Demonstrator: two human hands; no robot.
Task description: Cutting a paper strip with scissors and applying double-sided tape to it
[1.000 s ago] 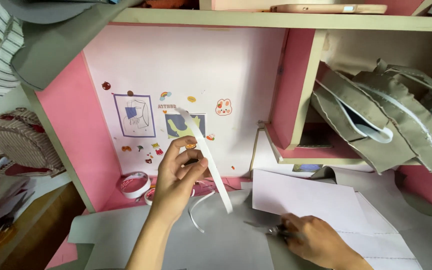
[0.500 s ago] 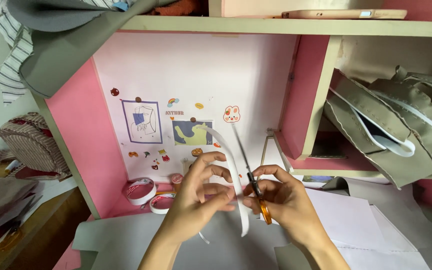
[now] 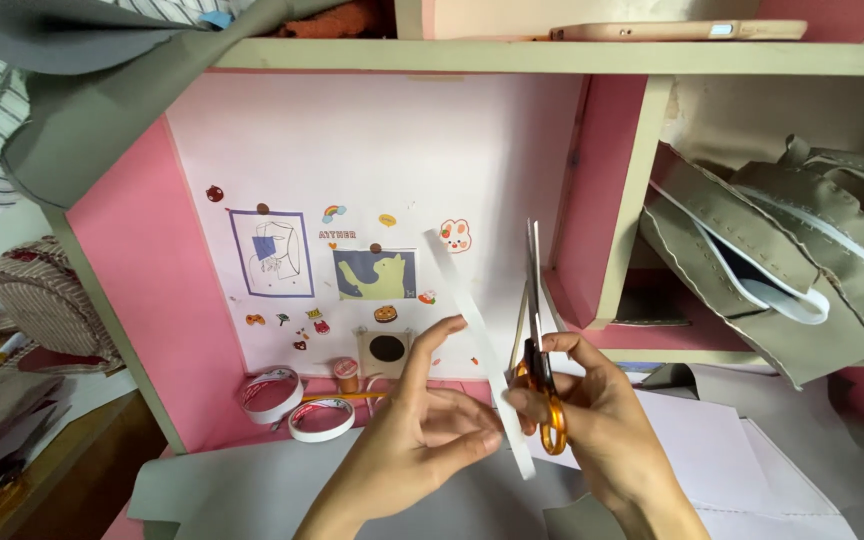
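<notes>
The left hand [image 3: 422,440] pinches a long white strip of tape-like material [image 3: 480,350] between thumb and fingers, its grip narrow and closed on the strip's lower part. The right hand [image 3: 592,420] has its fingers through the orange handles of a pair of metal scissors [image 3: 540,340], grip closed around them, blades pointing up and nearly shut just beside the strip.

Against half a second earlier, the hands sit in much the same place, while the blades stand more upright and closer to the strip. A second ago the right hand lay low on the grey sheets and the left alone held the strip up.

Behind, two rolls of white tape [image 3: 297,405] lie against the pink cubby's white back wall with small stickers [image 3: 352,260]. Grey fabric pieces [image 3: 792,250] fill the right shelf compartment.

Both forearms are cut off by the bottom edge. Whether the blades touch the strip is hard to tell.
</notes>
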